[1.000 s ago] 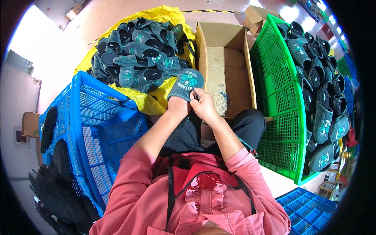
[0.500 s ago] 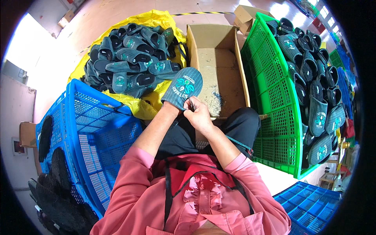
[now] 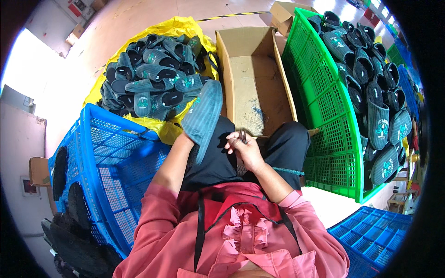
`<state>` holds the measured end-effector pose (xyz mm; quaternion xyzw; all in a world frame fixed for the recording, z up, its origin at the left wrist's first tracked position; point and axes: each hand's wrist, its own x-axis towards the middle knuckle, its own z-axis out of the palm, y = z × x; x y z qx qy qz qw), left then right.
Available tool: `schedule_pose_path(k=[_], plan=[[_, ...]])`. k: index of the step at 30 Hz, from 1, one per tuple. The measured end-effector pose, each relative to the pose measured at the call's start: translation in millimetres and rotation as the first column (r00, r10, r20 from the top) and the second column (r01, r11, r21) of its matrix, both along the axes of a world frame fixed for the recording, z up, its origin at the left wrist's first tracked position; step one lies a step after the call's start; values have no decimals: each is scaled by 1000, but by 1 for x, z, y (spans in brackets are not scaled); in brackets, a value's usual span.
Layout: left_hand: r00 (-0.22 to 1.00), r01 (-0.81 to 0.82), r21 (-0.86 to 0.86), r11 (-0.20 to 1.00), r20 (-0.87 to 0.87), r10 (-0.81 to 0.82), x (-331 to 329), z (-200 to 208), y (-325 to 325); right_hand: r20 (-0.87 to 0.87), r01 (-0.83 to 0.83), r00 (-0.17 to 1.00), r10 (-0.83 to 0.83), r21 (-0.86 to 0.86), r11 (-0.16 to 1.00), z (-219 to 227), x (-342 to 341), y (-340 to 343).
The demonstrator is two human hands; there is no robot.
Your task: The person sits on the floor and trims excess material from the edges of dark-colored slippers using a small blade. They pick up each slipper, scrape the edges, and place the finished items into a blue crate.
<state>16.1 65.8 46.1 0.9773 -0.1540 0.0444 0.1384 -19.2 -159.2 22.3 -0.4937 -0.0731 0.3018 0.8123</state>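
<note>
A dark grey-green corduroy slipper [image 3: 204, 116] is tilted on edge above my left thigh, its ribbed side toward me. My left hand [image 3: 185, 140] is behind or inside it, fingers hidden, bearing it up. Only a sliver of the green print shows at its left edge. To the right, apart from the slipper, my right hand [image 3: 245, 147] is curled with some fingers half raised. In its fingers is a small dark tool [image 3: 242, 135] that looks like thread snips.
Matching slippers [image 3: 153, 78] are heaped on a yellow sack [image 3: 169, 135] ahead. A long cardboard box [image 3: 223, 69] stands beyond my knees. To the right is a green crate [image 3: 320, 106] by more slippers; a blue crate [image 3: 88, 139] stands left, with black soles [image 3: 76, 213] outside it.
My left hand has turned the slipper from its printed front onto its side. My right hand has drawn away from it, down and to the right, still holding the small tool.
</note>
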Motion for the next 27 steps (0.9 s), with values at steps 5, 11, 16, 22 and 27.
schedule_pose_path(k=[5,11,16,22,27], plan=[[996,-15,-48,999,-84,10,-26,10,-6,-56,127,990,-130,-64,990,13,11,-8],[990,59,-58,997,-123,-65,-38,24,-40,-106,204,972,-209,-54,978,33,19,-24],[977,192,140,971,64,-202,-47,-11,-61,-144,176,974,-175,-9,984,29,26,-36],[978,208,156,966,-32,-205,-52,-4,-74,-114,228,965,-234,-69,971,30,16,-22],[954,257,-135,957,196,-228,-79,53,-85,-124,344,933,-337,40,938,23,7,-17]])
